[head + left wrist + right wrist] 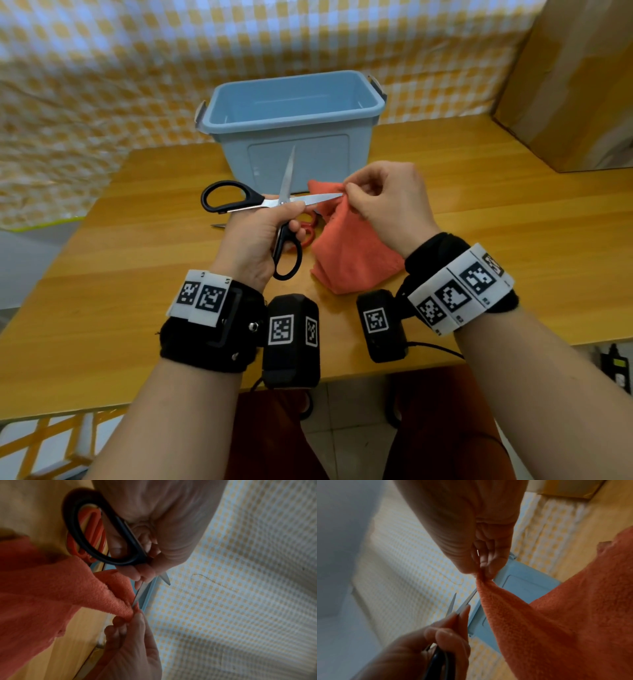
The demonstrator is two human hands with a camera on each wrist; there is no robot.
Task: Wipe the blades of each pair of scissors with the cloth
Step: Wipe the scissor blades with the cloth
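My left hand (pixel 270 226) grips the black-handled scissors (pixel 239 198) near the pivot and holds them above the table, blades spread wide. One blade points up, the other points right. My right hand (pixel 363 195) pinches a fold of the orange cloth (pixel 346 253) at the tip of the right-pointing blade (pixel 322 198). The rest of the cloth hangs down to the table. In the left wrist view the cloth (pixel 68 588) meets the blade tip (pixel 135 601). A red-handled pair of scissors (pixel 308 229) lies on the table under my left hand, mostly hidden.
A light blue plastic bin (pixel 291 113) stands on the wooden table (pixel 479 212) just behind my hands. A cardboard box (pixel 575 85) sits at the back right. A yellow checked cloth (pixel 102 68) hangs behind the table. The table's front edge is close to my wrists.
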